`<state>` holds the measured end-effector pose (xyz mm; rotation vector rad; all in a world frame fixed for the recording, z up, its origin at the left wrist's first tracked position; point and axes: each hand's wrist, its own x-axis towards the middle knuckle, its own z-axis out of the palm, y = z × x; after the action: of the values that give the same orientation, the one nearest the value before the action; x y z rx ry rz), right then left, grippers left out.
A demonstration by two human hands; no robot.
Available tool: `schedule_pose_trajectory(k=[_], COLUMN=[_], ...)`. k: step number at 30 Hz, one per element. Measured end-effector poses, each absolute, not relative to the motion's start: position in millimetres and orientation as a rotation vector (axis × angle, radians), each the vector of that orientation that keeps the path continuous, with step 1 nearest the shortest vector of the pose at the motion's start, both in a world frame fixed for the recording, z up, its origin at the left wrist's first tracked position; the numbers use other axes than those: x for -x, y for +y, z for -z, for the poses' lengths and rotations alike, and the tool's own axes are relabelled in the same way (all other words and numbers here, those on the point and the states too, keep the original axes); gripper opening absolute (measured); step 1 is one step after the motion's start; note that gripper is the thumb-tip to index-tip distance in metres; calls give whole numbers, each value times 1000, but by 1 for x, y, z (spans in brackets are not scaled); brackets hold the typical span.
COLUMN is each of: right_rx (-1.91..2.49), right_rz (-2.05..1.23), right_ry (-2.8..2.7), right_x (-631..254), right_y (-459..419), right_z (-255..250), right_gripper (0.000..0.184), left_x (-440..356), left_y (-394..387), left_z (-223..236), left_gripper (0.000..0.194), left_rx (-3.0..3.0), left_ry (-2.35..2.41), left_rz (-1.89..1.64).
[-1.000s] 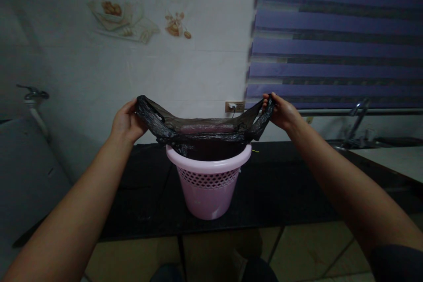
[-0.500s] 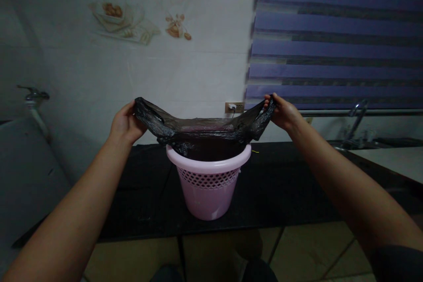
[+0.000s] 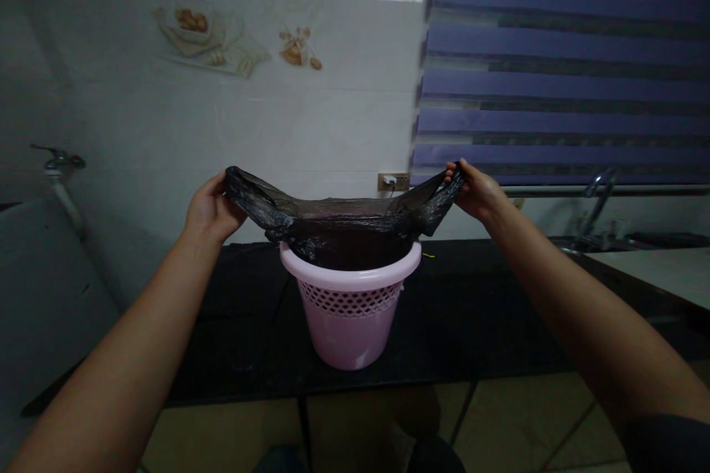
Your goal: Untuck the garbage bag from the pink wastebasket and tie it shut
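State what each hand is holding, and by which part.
Both hold the black plastic bag by its handle loops: the left hand grips one, the right hand the other, stretching its mouth above the pink basket.

Blk bag (image 3: 344, 218) stretched in pink bin (image 3: 350, 310)

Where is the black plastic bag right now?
In the head view, centre frame: the black plastic bag is stretched between the left hand and right hand, its body hanging inside the pink basket on the dark counter.
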<state>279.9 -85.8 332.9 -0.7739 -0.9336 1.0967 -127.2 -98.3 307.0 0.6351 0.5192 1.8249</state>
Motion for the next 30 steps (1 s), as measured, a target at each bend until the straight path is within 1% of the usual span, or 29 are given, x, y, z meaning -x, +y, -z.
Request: schedule_pose_trajectory(k=[2,6,9,14,20,27,30], right_rx=[765,755,766,808,863,921,967], right_rz=[-1108,-1103,-1083,-1042,-1014,-952,-879], right_ry=[-919,-903,-907,-926,-929,-992,-1041], right_x=[-281,-283,-285,-287,-288,-293,-295], right_y=[-86,-84,-82,-80,-81,-77,-73], right_z=[-332,-329,-327,-325,-323,-319,-317], right_gripper=[21,21,20,22,23,25,29], left_x=[131,141,144,142,144,143,143], left_y=[-96,-89,-86,-86,-86,-89,-88], left_z=[-304,-298,-295,-296,-293,-292,-292], left_gripper=[17,7,4,8,14,14,12], left_rx=[-645,-675,-678,-632,-641,-635,-634], left_ry=[508,474,495,535,567,604,614], left_rz=[-1809,-1756,-1770,-1839,-1834,-1839,-1845])
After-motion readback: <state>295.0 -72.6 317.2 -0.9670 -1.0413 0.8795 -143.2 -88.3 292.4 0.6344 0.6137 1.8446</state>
